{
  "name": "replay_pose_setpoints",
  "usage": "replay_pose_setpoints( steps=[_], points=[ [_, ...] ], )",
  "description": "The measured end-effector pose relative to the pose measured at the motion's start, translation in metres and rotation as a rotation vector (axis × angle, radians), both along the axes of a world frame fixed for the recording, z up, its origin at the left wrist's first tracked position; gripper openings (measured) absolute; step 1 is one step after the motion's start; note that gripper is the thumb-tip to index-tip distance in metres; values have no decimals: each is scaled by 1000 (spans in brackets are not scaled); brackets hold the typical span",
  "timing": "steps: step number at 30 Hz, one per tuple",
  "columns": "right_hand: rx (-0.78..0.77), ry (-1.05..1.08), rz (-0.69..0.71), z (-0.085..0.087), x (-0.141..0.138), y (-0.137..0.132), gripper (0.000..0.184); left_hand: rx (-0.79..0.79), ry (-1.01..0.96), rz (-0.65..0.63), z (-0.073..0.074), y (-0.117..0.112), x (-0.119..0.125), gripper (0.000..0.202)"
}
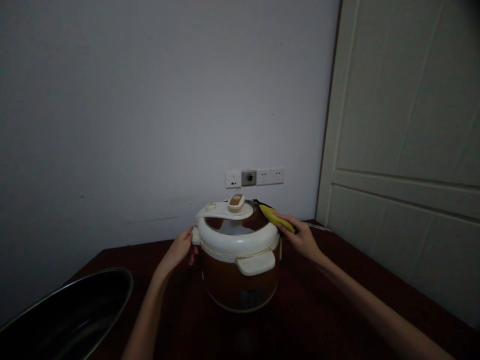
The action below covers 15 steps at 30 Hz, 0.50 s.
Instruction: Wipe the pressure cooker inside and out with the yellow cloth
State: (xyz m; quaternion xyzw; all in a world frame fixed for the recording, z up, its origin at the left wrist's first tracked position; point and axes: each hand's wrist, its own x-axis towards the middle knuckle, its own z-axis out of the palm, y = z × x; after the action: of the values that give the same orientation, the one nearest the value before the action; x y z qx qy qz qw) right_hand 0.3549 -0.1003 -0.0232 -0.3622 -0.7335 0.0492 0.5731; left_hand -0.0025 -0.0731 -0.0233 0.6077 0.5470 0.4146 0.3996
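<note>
An electric pressure cooker (240, 280) with a brown body and white lid rim stands upright on the dark red tabletop. Its lid is on, with a white and brown knob (236, 202) on top. My left hand (183, 246) is closed around the white handle (195, 235) at the cooker's left side; some fingers are hidden beneath it. In my right hand (300, 237) is a folded yellow cloth (275, 218) with a dark edge. The cloth rests against the right side of the lid, fingers pressed over it.
At the lower left is a large dark metal basin (129, 285) with a shiny rim, partly cut off. White wall sockets (270, 176) sit behind the cooker. On the right stands a pale panelled door (405, 150). A light strip (318, 227) lies near the table's back right.
</note>
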Motion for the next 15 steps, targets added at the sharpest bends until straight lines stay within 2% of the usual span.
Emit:
replay_pose_setpoints(
  steps=[3,6,8,11,13,15],
  points=[
    [92,-70,118,5,-16,-20,28,26,-16,-43,0,0,-1,54],
    [182,-353,355,27,-42,-42,34,50,10,-83,2,-2,-3,49],
    [218,-597,439,41,-66,-49,37,60,22,-99,3,-2,-4,49],
    [320,-917,422,52,-114,-46,26,83,17,-110,3,-1,-5,49],
    [392,-1056,339,51,-146,-40,16,104,5,-116,4,-1,-5,44],
    [437,-1130,234,47,-170,-37,15,72,-27,-113,5,-2,-6,37]
  ],
)
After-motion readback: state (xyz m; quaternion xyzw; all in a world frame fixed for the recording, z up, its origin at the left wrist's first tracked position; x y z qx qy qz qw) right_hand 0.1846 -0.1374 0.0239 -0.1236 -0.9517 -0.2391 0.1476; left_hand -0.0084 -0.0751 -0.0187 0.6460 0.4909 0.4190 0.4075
